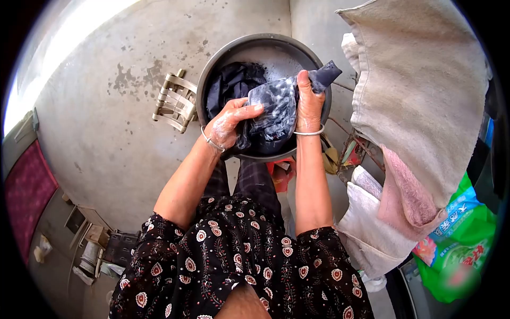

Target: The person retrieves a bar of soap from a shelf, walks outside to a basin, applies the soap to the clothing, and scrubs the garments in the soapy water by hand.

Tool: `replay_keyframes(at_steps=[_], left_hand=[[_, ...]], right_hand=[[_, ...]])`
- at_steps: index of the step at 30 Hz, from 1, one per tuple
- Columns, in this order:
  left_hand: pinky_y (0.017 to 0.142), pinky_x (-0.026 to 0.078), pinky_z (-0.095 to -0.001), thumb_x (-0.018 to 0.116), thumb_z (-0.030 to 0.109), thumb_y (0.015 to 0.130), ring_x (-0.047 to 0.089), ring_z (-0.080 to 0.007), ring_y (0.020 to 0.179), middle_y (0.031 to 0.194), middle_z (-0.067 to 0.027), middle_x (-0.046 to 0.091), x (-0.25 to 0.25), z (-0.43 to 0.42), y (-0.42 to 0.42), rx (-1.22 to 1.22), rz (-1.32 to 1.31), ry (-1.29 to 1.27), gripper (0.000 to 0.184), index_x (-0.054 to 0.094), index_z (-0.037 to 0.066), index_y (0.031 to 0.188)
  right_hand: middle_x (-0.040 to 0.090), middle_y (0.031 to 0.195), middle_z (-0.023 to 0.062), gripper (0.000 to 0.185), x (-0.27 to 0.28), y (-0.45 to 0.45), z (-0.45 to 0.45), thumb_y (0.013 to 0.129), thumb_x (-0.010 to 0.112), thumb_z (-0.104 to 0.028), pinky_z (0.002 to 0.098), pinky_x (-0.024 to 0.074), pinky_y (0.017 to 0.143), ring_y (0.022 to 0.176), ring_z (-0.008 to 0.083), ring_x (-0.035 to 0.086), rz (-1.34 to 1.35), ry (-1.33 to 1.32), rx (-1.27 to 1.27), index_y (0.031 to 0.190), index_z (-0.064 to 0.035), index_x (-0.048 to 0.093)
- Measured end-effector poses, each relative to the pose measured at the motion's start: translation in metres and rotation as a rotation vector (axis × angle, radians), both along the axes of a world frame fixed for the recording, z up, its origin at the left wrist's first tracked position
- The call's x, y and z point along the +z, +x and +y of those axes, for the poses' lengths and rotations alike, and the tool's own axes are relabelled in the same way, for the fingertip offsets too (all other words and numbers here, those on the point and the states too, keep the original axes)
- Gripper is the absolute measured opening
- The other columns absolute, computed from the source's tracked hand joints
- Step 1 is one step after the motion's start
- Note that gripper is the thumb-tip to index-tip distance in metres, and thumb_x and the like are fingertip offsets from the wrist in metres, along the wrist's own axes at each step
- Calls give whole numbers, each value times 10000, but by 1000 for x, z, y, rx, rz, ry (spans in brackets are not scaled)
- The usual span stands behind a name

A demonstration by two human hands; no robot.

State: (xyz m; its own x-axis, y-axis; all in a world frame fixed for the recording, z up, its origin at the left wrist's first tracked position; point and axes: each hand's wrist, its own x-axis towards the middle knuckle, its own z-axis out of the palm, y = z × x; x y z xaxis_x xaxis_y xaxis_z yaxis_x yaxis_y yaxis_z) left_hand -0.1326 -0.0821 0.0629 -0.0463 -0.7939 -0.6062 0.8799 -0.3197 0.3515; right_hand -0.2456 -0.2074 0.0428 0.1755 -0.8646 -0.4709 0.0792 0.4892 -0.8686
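A dark wet cloth point(273, 109) with white suds on it is stretched between my two hands, above a round grey basin point(260, 40). My left hand point(227, 125) grips its left side, thumb on top, with foam on the skin. Around the right side my right hand point(309, 106) is closed, and a twisted end of the cloth sticks out past the thumb. More dark fabric point(234, 85) lies in the basin at the left, beside cloudy, sudsy water. The underside of the held cloth is hidden.
A small slatted stool point(176, 101) stands left of the basin. Large beige cloth point(419, 90) and a pink towel point(406, 191) hang at the right, near a green bag point(457, 250). Something red point(282, 173) lies below the basin. Shelving with boxes point(98, 235) is at the lower left.
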Motion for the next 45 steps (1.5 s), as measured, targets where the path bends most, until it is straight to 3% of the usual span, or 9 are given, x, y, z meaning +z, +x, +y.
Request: replay_keyframes(at_steps=[10,14,18,24,28,32,38,42,45], left_hand=[[749,485,-249,540,113,864,596,-116,811,886,-46,620,-1,-28,8,371,-60,-1,131,555,16,951],[577,408,-215,551,208,891,469,-58,661,740,20,514,-12,-40,-10,315,-319,36,177,544,40,832],[618,370,-193,503,209,921,413,-36,688,755,48,497,15,-38,-35,405,-296,88,177,548,54,847],[525,390,-217,498,243,926,410,-31,578,648,90,406,-4,-44,-20,501,-47,61,241,458,116,725],[621,374,-195,520,238,916,425,-33,704,748,60,482,13,-35,-37,395,-294,79,187,538,84,811],[541,345,-211,523,263,914,373,-29,609,674,82,412,-23,-42,-13,470,-44,68,249,466,125,714],[555,362,-216,504,270,922,407,-44,617,690,63,458,2,-44,-42,469,-265,122,235,500,118,743],[520,335,-218,506,274,922,353,-45,601,667,72,391,-53,-41,-15,434,-57,8,268,458,132,699],[581,349,-209,512,252,919,381,-31,669,719,76,420,-7,-47,-41,480,-198,174,216,497,107,760]], right_hand=[[613,970,52,331,38,-2,16,774,712,-153,280,442,796,827,142,570,-140,-74,61,1037,13,601],[615,765,114,199,53,32,72,723,729,-84,270,462,696,703,211,603,298,-785,202,830,5,587],[603,618,134,236,30,34,22,766,703,-181,318,457,528,545,271,593,466,-421,151,735,15,575],[593,629,128,209,25,55,69,760,700,-176,320,456,535,538,252,582,456,-999,30,733,-11,576],[605,625,136,195,10,32,19,792,662,-164,344,465,524,573,294,609,554,-341,174,728,-4,572],[577,586,85,182,31,41,67,778,688,-110,301,446,550,506,186,532,359,-818,178,730,17,568],[607,636,147,200,9,30,12,792,663,-162,357,465,549,578,300,605,535,-273,165,723,4,577],[608,644,136,220,23,35,65,750,708,-199,331,493,574,620,301,630,354,-875,171,778,-23,579],[614,647,148,214,6,27,35,762,694,-206,349,476,526,564,312,610,427,-652,236,763,-21,586]])
